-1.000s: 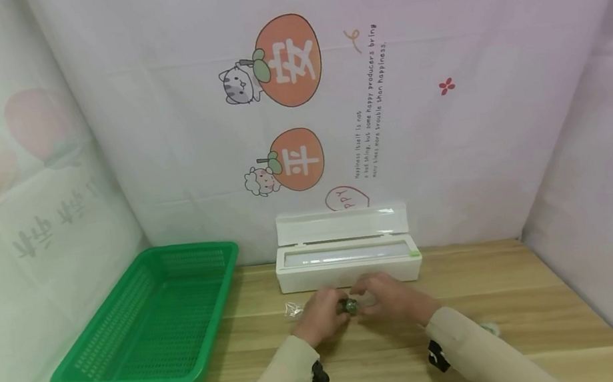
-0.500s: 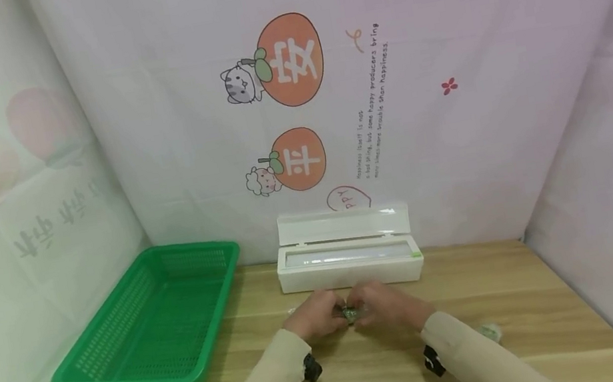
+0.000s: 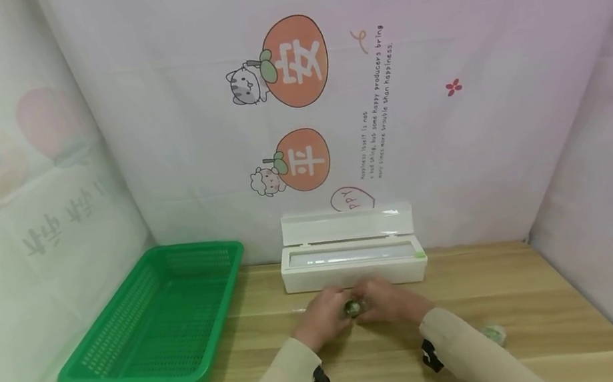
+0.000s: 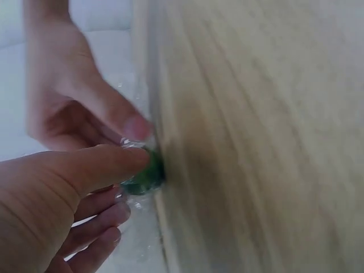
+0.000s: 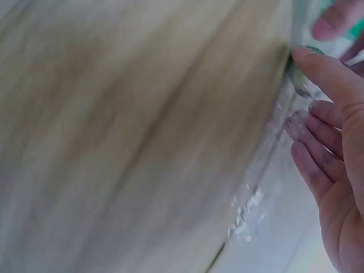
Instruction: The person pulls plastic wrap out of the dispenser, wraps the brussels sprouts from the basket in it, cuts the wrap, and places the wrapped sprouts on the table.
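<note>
A small green piece [image 3: 352,308], like a chunk of vegetable with a paler end, sits in clear cling film [image 5: 247,216] between both hands, just in front of the white box. The left hand [image 3: 325,316] pinches it, thumb on top; in the left wrist view the green piece [image 4: 145,175] shows beyond that thumb. From the other side the right hand [image 3: 384,299] pinches the piece and its film, with the thumb laid on the green piece [image 5: 304,77] in the right wrist view. Fingers cover much of it.
The white cling film box [image 3: 355,273] stands with its lid up against the back cloth. At left is a green plastic basket [image 3: 192,378]. Beside the right forearm lies another pale green film-wrapped piece [image 3: 495,335] on the wooden table [image 3: 550,299].
Both hands work the film around the green piece and have shifted slightly. The piece has turned, so its pale end now faces up. Basket and box stay put.
</note>
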`<move>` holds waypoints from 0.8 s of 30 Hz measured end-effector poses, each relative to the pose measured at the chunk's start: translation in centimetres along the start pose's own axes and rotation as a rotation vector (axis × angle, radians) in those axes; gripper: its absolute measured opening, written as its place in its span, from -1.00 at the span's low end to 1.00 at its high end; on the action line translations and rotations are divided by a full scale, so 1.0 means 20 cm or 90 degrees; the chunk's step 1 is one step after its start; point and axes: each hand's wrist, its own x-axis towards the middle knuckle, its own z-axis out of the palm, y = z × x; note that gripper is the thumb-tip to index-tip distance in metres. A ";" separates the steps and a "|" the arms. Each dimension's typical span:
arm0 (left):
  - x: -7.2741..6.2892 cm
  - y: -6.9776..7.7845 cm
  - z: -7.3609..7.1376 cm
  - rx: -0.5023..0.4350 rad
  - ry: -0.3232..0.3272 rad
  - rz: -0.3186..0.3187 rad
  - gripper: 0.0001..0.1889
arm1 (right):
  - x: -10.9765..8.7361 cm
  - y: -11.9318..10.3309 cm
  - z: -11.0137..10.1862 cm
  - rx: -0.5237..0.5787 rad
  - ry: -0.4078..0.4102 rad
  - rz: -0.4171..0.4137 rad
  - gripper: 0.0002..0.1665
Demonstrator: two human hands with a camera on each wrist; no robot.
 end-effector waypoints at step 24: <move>0.06 -0.06 -0.03 -0.012 -0.030 -0.026 -0.83 | -0.31 0.09 -0.34 -0.065 -0.005 0.110 -0.38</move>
